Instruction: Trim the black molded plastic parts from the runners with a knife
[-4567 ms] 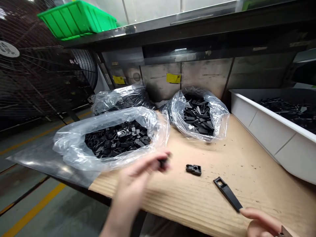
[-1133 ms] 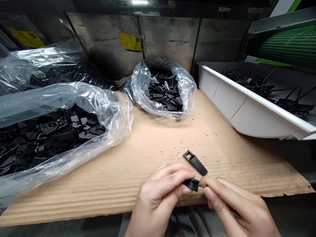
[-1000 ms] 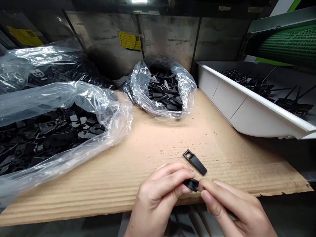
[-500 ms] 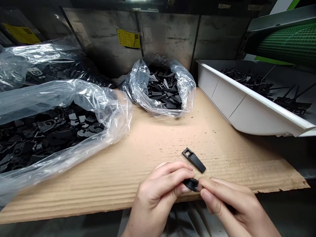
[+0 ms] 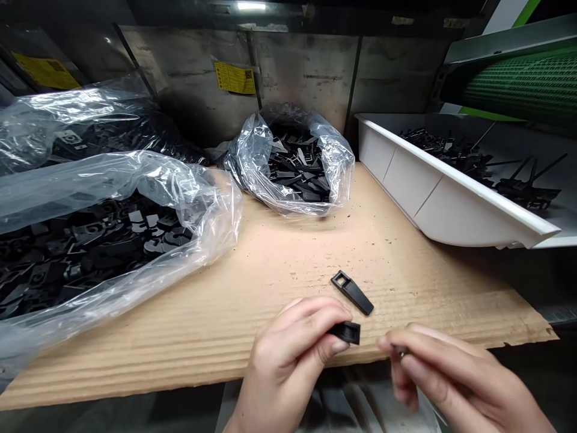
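My left hand point(image 5: 291, 355) is closed on a small black plastic part point(image 5: 348, 332); its hollow, squarish end pokes out to the right between thumb and fingers. My right hand point(image 5: 455, 376) is held apart from it, to the right, pinching a tiny dark piece point(image 5: 399, 350) with a slight metallic glint, too small and blurred to name. Just beyond the left fingertips lies a flat, tapered black plastic piece point(image 5: 356, 296) with a square hole at its far end, resting on the cardboard point(image 5: 202, 337).
A clear bag point(image 5: 216, 222) of black plastic parts lies open at left, another bag point(image 5: 58, 129) behind it. An open bag point(image 5: 340, 174) of tapered black pieces stands at the back. A white tray point(image 5: 433, 192) with thin-stemmed black parts is at right, below a green mesh roll point(image 5: 518, 84).
My right hand has drawn away to the right from the black part, with the tiny dark piece between its fingers. The left hand keeps its hold; the part's hollow end now shows.
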A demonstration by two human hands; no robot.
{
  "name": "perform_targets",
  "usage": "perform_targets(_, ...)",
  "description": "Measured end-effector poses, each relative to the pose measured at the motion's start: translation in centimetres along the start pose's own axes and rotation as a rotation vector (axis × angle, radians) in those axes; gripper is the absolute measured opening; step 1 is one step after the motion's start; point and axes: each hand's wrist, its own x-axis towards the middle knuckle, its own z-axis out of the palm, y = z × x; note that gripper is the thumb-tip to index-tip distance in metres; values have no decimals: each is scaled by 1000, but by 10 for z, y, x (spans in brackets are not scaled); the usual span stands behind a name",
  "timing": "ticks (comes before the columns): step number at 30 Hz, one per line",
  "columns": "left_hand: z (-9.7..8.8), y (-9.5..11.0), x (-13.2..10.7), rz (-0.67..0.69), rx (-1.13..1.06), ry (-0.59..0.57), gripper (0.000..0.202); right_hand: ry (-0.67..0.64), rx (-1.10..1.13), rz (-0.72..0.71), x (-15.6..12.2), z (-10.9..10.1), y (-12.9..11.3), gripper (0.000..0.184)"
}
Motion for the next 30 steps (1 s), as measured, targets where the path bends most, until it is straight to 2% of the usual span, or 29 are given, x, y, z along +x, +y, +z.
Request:
perform_targets(3, 2, 1, 0, -34, -9, 19, 25, 99, -350, -114, -4, 2, 7, 36)
perform_targets(5, 3, 2, 0, -50, -18, 13, 24, 77, -429, -124, -4, 4, 7, 31)
perform_targets(13, 2, -3, -2, 9, 50, -39, 23, -68, -277, -20, 8, 10, -9, 23)
perform_targets(19, 1, -5, 0, 50, 71, -67, 21, -54, -318, -14, 9, 10, -7, 24)
perform_targets(22, 0, -3, 3, -2, 38, -92, 16, -8, -331, -36, 7, 12, -5, 21)
perform_targets(25, -2, -1, 4, -72, -2, -102, 12, 102, -360, -106, 5, 18, -3, 19)
perform_targets(30, -2, 0, 4, -117, -38, -136, 15, 250, -440, -200, 3, 25, 2, 25)
